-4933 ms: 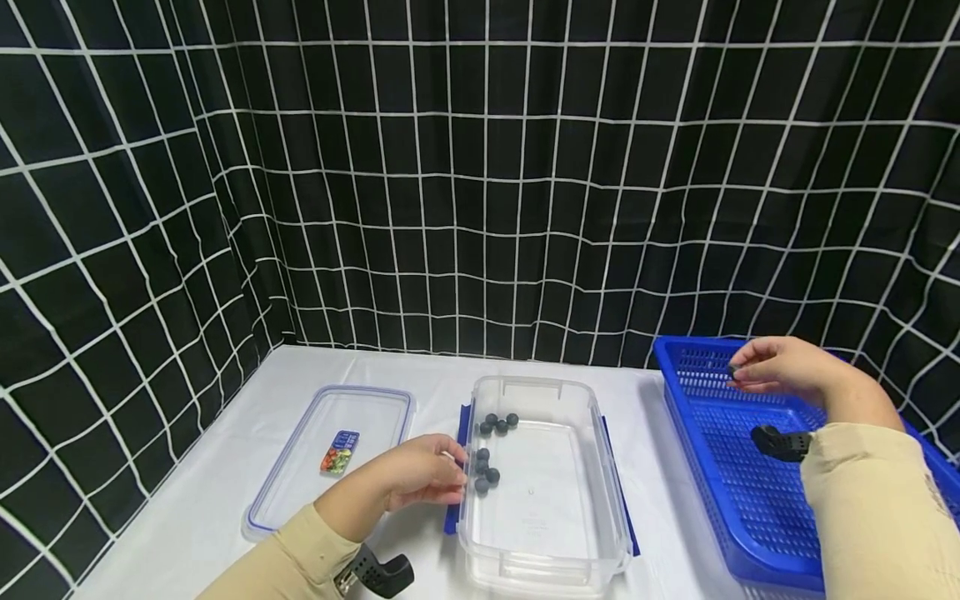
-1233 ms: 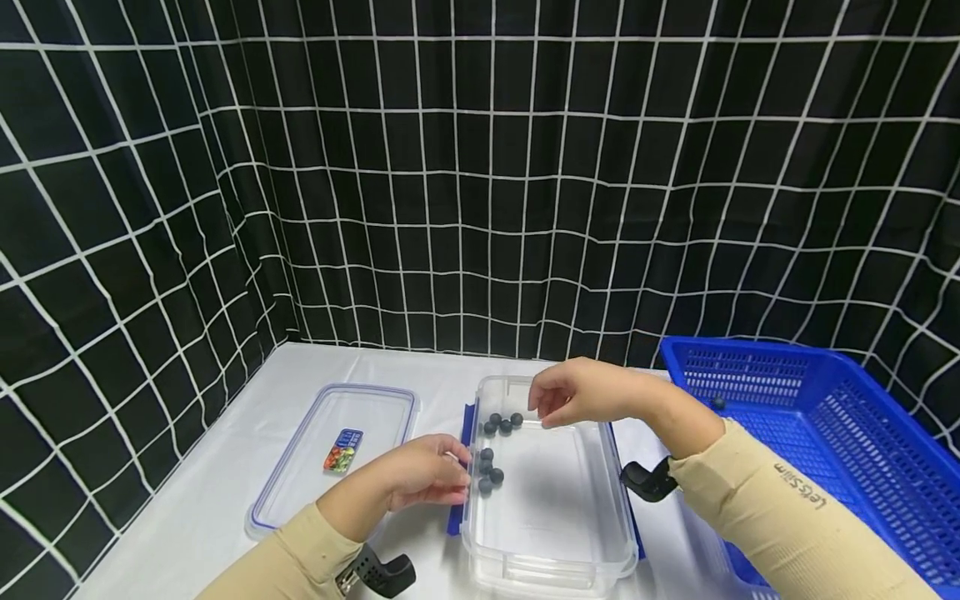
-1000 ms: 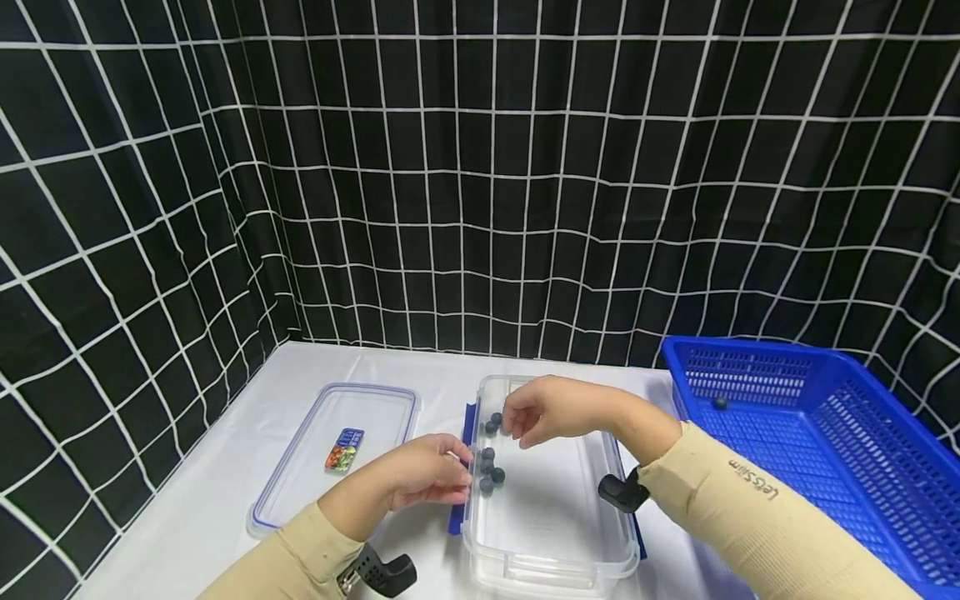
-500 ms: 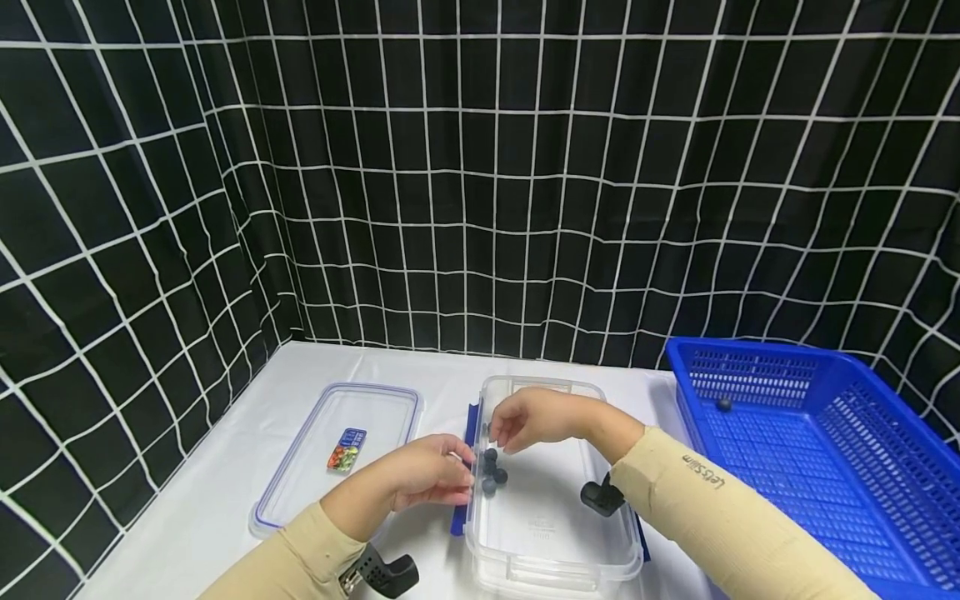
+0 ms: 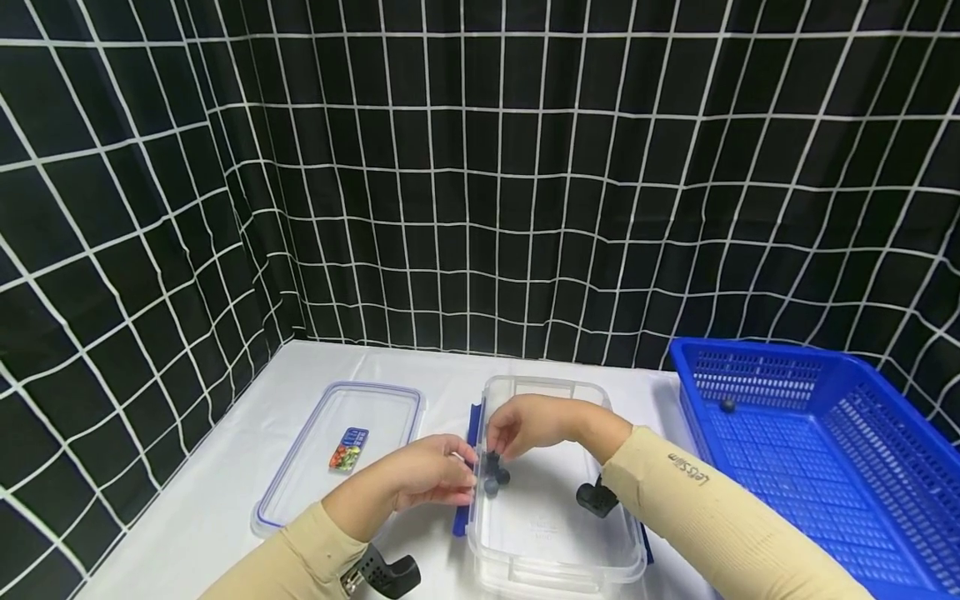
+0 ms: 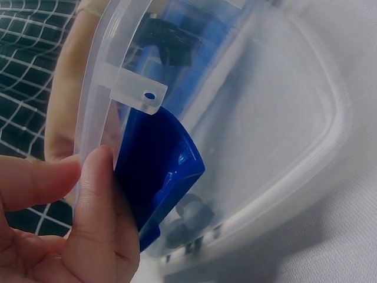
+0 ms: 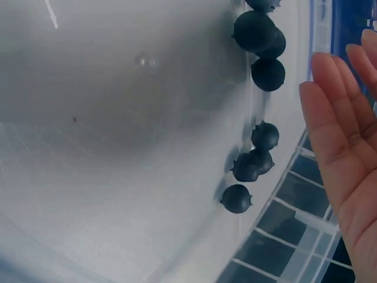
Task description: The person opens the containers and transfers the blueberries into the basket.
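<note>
A clear plastic food container (image 5: 555,560) stands at the table's middle. My left hand (image 5: 427,475) pinches its left rim between thumb and fingers; in the left wrist view the blue side clip (image 6: 159,156) hangs beside them. Over the container, near the left wall, my right hand (image 5: 534,423) reaches down with loosely bent fingers, nothing visible between them. Several dark blueberries (image 5: 491,487) lie below its fingertips. The right wrist view shows them in two groups along the wall, a lone blueberry (image 7: 236,199) at the lower end. Another blueberry (image 5: 727,406) sits in the blue basket (image 5: 802,467).
The container's clear lid (image 5: 311,496) lies flat at the left, with a colourful label (image 5: 349,450) on it. The blue basket stands on the right side of the white-covered table (image 5: 217,492). A black gridded curtain (image 5: 480,183) closes off the back and sides.
My right hand has come from the basket to the container, leaving one blueberry in the basket. Lately it has lowered along the left wall, slightly nearer. My left hand stays on the rim.
</note>
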Demonstrator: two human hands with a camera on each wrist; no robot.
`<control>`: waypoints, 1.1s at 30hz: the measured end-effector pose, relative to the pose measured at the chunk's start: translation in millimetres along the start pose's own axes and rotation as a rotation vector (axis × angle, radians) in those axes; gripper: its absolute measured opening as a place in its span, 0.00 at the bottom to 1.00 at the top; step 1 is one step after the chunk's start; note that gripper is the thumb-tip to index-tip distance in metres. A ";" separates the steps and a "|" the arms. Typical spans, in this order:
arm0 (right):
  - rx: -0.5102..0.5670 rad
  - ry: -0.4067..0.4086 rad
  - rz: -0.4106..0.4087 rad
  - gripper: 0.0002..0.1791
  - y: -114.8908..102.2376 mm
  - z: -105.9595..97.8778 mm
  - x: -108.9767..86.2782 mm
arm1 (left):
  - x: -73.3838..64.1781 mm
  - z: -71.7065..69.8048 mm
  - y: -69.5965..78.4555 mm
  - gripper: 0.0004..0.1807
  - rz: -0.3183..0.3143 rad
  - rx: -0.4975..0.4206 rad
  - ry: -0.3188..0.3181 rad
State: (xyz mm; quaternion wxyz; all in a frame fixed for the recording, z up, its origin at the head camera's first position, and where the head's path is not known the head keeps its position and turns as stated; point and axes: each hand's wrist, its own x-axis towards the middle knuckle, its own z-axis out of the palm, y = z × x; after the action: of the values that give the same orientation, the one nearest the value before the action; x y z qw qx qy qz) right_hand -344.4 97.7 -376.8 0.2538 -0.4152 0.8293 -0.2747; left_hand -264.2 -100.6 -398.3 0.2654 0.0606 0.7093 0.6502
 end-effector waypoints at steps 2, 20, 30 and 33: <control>-0.005 -0.008 0.002 0.07 0.2 0.9 2.4 | -1.2 -0.3 0.2 0.14 -0.001 0.001 0.000; -0.047 -0.080 0.053 0.08 10.2 2.6 13.5 | 0.4 -1.3 -1.2 0.14 -0.008 -0.018 0.009; -0.088 -0.096 0.121 0.10 14.8 7.4 13.2 | -0.5 -0.7 -1.2 0.15 -0.005 -0.018 0.009; -0.081 -0.111 0.117 0.11 16.0 8.2 13.9 | -1.3 -0.6 -0.8 0.15 -0.002 -0.021 0.007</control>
State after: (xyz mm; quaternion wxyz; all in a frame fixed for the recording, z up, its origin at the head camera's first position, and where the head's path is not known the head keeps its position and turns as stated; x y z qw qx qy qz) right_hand -355.2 92.2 -396.1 0.2980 -0.3907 0.8472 -0.2020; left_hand -263.2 -101.8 -398.8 0.2643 0.0547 0.7034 0.6575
